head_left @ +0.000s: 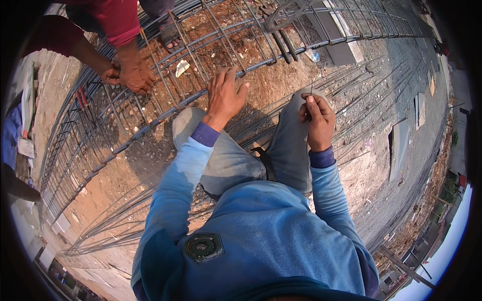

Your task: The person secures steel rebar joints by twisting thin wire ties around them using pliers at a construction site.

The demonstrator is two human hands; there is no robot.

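Note:
My left hand (224, 98) lies over the long ribbed steel bar (165, 115) of a rebar cage. Its fingers are stretched forward with the thumb held apart, and I see nothing gripped in it. Above my right knee, my right hand (320, 120) pinches a thin piece of wire (312, 89) between thumb and forefinger; the wire's tip points up. Beyond both hands, two short dark bars (286, 47) rest across the cage's near bar. A loop of grey wire (286, 17) sits just past them.
A co-worker's hands (131, 70) in red sleeves work at the cage's left end. Loose thin steel rods (351, 90) lie on the gravelly ground around my legs. A grey block (346, 52) stands under the cage at the far right. A flat board (398, 150) lies on the right.

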